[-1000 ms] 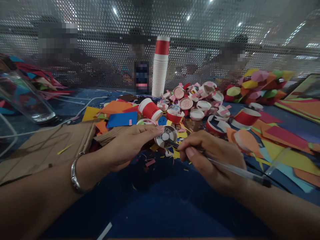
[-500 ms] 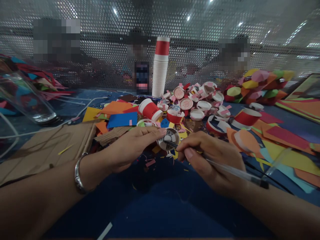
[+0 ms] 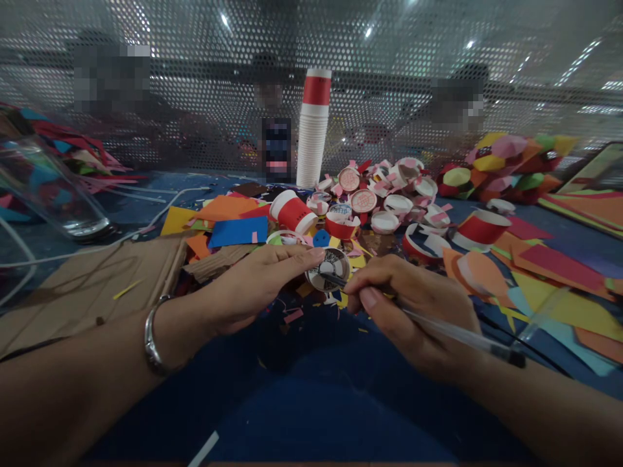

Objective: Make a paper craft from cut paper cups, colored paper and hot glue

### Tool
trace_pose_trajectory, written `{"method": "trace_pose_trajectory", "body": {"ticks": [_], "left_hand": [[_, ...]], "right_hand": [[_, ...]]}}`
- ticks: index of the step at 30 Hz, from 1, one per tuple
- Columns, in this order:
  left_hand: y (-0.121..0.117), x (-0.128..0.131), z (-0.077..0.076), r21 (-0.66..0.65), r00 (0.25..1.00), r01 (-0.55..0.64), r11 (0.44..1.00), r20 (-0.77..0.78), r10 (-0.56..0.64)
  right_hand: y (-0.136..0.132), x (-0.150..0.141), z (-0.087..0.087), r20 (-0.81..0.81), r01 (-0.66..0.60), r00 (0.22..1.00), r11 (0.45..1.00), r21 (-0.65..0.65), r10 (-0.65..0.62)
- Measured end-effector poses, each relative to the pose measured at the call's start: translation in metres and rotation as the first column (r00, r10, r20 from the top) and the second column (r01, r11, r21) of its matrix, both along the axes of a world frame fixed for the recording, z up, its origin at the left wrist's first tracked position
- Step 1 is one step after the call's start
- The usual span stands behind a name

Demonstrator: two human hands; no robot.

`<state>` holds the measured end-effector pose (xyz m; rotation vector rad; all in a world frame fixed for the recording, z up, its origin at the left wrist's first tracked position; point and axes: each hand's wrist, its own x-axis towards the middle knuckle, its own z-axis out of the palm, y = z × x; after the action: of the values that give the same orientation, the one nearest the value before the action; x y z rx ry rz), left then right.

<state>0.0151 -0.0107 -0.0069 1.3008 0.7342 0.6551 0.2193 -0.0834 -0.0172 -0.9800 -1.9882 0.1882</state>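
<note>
Between thumb and fingers my left hand [image 3: 257,285] grips the edge of a small round cut-off paper cup bottom [image 3: 335,259]. Black pen marks cover part of its white face around a pale centre. My right hand [image 3: 413,311] is closed on a clear-barrelled pen [image 3: 452,331], its tip at the disc. Just behind the hands lie a tipped red-and-white paper cup [image 3: 293,213], a blue round paper piece [image 3: 321,239] and a cut red cup piece [image 3: 342,227]. The fingers under the disc are partly hidden.
A tall stack of paper cups [image 3: 313,143] stands at the back. Beside it is a heap of cut cup bottoms [image 3: 384,222]. Flat cardboard [image 3: 92,285] and a glass [image 3: 63,194] are left; coloured paper sheets [image 3: 569,311] lie right. People sit beyond a perforated screen [image 3: 204,97].
Both hands hold nearly the same pose on the cup bottom and pen. The view has shifted very slightly; more dark marks are not clearly distinguishable.
</note>
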Motion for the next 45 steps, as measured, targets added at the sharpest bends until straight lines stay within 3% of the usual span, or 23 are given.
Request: {"method": "trace_pose_trajectory", "body": {"ticks": [11,20,45], "left_hand": [[0.0016,-0.0005,0.0026,-0.008,0.999,-0.004,1.0,0.042,0.005],[-0.0011,-0.0013,0.0004,-0.032,1.0,-0.025,0.999,-0.012,0.024],[-0.0029,0.0005,0.0008,-0.017,0.997,0.066,0.998,0.042,-0.065]], "right_hand": [[0.0006,0.0037,-0.0025,0.012,0.006,1.0,1.0,0.014,-0.007],[-0.0003,-0.0001,-0.0009,-0.017,0.006,1.0,0.999,0.049,-0.005],[-0.0001,-0.0041,-0.0004,-0.009,-0.046,0.999,0.995,0.087,0.047]]}}
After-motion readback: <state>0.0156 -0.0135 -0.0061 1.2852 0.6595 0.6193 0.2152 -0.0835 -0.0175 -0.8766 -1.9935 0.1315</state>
